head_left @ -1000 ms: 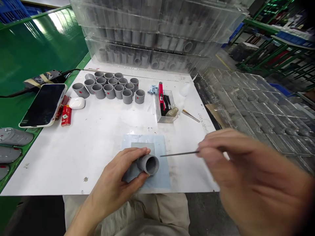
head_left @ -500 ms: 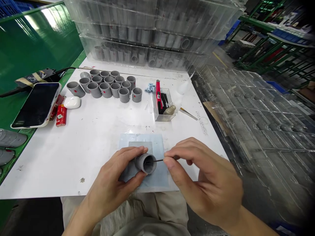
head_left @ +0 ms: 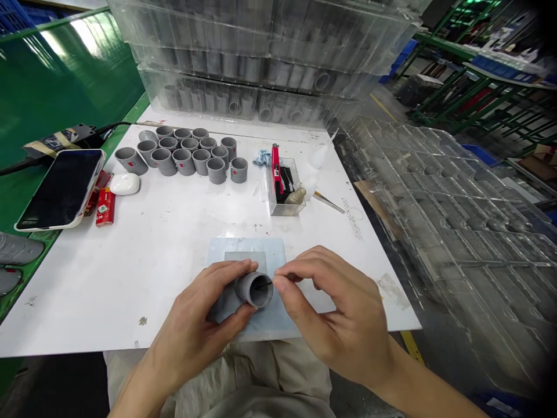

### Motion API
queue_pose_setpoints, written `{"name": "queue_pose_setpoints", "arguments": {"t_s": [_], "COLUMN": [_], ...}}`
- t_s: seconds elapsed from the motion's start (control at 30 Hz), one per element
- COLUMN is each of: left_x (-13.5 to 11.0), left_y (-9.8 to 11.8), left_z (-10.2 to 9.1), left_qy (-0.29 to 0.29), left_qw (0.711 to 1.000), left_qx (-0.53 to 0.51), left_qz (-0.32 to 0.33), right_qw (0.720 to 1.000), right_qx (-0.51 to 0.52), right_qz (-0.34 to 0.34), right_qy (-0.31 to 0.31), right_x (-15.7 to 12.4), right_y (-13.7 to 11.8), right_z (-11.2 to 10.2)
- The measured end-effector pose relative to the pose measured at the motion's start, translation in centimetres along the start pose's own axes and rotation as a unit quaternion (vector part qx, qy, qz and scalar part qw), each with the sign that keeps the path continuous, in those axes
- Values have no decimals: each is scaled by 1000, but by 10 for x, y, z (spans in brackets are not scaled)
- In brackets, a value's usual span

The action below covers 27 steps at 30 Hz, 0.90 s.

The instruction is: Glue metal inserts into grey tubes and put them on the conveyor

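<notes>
Two bare hands over a pale blue mat (head_left: 217, 249), left hand (head_left: 195, 325) closed around a grey PVC coupling (head_left: 253, 289), right hand (head_left: 335, 313) pinched shut at its mouth, white table (head_left: 130, 278) edge just below, open room rightward.

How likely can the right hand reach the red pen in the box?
Probably yes: nothing stands between the right hand and the red pen, which rises above the box rim; the fingers are at the gray pipe.
</notes>
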<state>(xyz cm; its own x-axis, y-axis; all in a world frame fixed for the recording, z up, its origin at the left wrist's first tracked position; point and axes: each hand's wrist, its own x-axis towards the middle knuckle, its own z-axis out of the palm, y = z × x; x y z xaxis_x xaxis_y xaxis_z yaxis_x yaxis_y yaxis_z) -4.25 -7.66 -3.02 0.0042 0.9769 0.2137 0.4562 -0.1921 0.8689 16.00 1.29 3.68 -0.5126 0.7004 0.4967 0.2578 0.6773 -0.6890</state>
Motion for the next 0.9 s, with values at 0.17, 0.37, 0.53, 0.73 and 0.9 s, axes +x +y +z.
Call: {"name": "queue_pose_setpoints", "arguments": {"t_s": [0.17,0.37,0.53,0.73,0.9], "left_x": [2,-1,-3,-4,-9], "left_y": [2,-2,-4,5,18], "left_z": [0,-2,0,-10,-35], "left_qy": [-2,-1,19,32,-13], "left_qw": [1000,1000,998,995,980], "left_qx": [9,22,20,82,184], "left_qz": [-7,-14,-53,-51,-78], "right_qw": [1000,966,944,951,963], "right_qx": [17,-40,-147,-251,-223], "right_qz": [11,-8,-3,30,58], "right_qy": [4,254,296,178,139], "right_x": [1,28,60,74,52], "right_y": [-7,8,45,63,72], "right_z": [-7,-33,-44,-43,-53]}}
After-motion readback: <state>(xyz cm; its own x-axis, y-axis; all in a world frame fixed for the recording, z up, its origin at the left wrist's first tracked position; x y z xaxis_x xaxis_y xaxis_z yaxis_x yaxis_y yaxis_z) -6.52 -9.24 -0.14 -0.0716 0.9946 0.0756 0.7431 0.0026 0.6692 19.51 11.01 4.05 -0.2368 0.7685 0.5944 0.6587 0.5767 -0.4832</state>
